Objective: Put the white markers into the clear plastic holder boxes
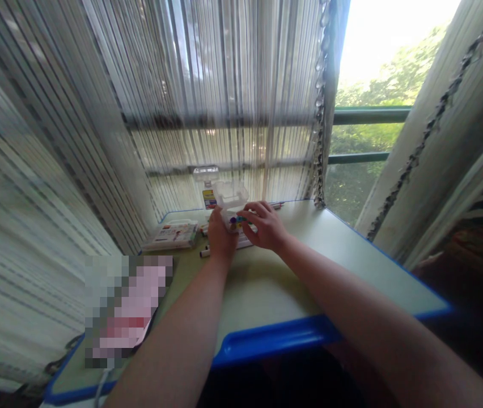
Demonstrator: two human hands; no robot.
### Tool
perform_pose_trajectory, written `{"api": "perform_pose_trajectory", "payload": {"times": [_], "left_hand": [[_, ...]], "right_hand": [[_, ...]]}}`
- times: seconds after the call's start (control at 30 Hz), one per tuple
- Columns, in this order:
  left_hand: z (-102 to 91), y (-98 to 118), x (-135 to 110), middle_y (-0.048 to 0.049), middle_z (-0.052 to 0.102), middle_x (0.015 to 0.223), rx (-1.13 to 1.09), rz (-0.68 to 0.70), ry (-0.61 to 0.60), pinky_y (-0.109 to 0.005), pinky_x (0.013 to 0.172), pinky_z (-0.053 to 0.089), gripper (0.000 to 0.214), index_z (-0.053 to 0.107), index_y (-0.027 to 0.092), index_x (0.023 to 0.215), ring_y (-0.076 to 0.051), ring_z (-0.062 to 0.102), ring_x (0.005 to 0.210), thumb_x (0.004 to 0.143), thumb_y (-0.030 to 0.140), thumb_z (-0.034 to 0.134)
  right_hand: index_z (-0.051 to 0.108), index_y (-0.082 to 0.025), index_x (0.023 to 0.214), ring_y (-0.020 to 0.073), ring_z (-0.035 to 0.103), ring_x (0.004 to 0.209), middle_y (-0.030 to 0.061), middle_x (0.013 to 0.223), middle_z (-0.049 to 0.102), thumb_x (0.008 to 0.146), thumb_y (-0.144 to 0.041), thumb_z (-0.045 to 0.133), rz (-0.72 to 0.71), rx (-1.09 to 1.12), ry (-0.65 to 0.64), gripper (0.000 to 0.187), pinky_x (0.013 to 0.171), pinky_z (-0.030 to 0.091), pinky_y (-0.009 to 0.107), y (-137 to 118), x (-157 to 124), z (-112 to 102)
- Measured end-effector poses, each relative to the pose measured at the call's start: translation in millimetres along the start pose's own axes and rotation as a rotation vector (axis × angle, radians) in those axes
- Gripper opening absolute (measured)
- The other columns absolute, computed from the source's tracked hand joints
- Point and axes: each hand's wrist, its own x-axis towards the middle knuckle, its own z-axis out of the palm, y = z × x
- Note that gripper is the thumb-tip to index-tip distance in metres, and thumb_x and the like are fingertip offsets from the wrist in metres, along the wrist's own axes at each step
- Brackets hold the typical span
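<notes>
Presently, print on flat case [172, 234]: small dark and coloured marks on a pale face, too blurred to read.
Colour label [209, 198]: yellow with blue and red blocks, near the far edge of the counter [360, 260]; lettering too small to make out.
Left grip [223, 235]: bare hand, fingers curled round the near left side of a clear plastic box [229, 195], closed on it.
Box position: between the two hands, over the far part of the counter, its clear upper part raised on the far side.
Marker ends [233, 221]: purple, teal and yellow, showing at the box.
Right grip [262, 225]: bare hand, thumb and index finger drawn close together at the teal end; cannot tell whether pinching it or only touching.
Loose markers [204, 253]: lying on the counter by the left wrist; another marker [278, 205] lies just beyond the right hand.
Near-left device [137, 306]: pink, pixelated, with a white cable [102, 382] at its lower end.
</notes>
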Motion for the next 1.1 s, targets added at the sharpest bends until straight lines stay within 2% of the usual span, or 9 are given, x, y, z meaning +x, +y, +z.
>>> {"api": "perform_pose_trajectory", "payload": {"times": [0.27,0.43,0.63,0.77,0.97,1.1], "left_hand": [[0.5,1,0,-0.0161,0.066,0.114,0.038,0.015,-0.042,-0.045,0.096,0.051,0.049,0.051,0.015,0.118,-0.031,0.063,0.110,0.070,0.016,0.061],[-1.3,4,0,-0.0132,0.066,0.111,0.032,-0.004,-0.040,-0.043,0.095,0.051,0.043,0.053,0.018,0.114,-0.029,0.063,0.107,0.072,0.014,0.059],[-0.7,3,0,-0.0122,0.067,0.107,0.052,-0.022,-0.023,-0.041,0.090,0.052,0.045,0.054,0.018,0.113,-0.029,0.064,0.104,0.069,0.013,0.060],[-1.4,3,1,-0.0119,0.068,0.106,0.044,-0.012,-0.016,-0.040,0.091,0.052,0.042,0.055,0.018,0.111,-0.029,0.064,0.104,0.070,0.014,0.060],[-2.4,7,1,-0.0139,0.068,0.105,0.062,-0.034,-0.053,-0.043,0.090,0.052,0.037,0.054,0.017,0.109,-0.030,0.065,0.103,0.072,0.013,0.057],[-1.2,5,1,-0.0136,0.067,0.105,0.081,-0.045,-0.080,-0.046,0.091,0.052,0.035,0.053,0.018,0.106,-0.031,0.065,0.104,0.072,0.015,0.059]], "right_hand": [[0.071,-0.021,0.091,0.0234,0.053,0.095,0.0097,0.102,0.062,0.089,-0.022,0.055,0.111,0.053,-0.013,0.016,0.087,0.047,0.040,-2,6,0],[0.071,-0.021,0.088,0.0241,0.051,0.096,0.0102,0.101,0.059,0.091,-0.024,0.056,0.164,0.068,-0.009,0.015,0.088,0.045,0.040,-3,10,0],[0.069,-0.021,0.084,0.0249,0.049,0.096,0.0095,0.096,0.056,0.091,-0.025,0.059,0.258,0.053,-0.082,0.013,0.089,0.044,0.041,-1,13,3],[0.068,-0.022,0.081,0.0242,0.048,0.093,0.0084,0.093,0.056,0.090,-0.025,0.061,0.288,0.043,-0.070,0.012,0.088,0.043,0.040,1,13,8],[0.072,-0.021,0.095,0.0238,0.050,0.095,0.0094,0.099,0.058,0.092,-0.024,0.057,0.230,0.080,-0.043,0.016,0.089,0.044,0.041,0,10,5],[0.075,-0.024,0.095,0.0230,0.050,0.094,0.0083,0.102,0.059,0.087,-0.020,0.061,0.160,0.109,-0.117,0.016,0.088,0.045,0.040,3,9,0]]}}
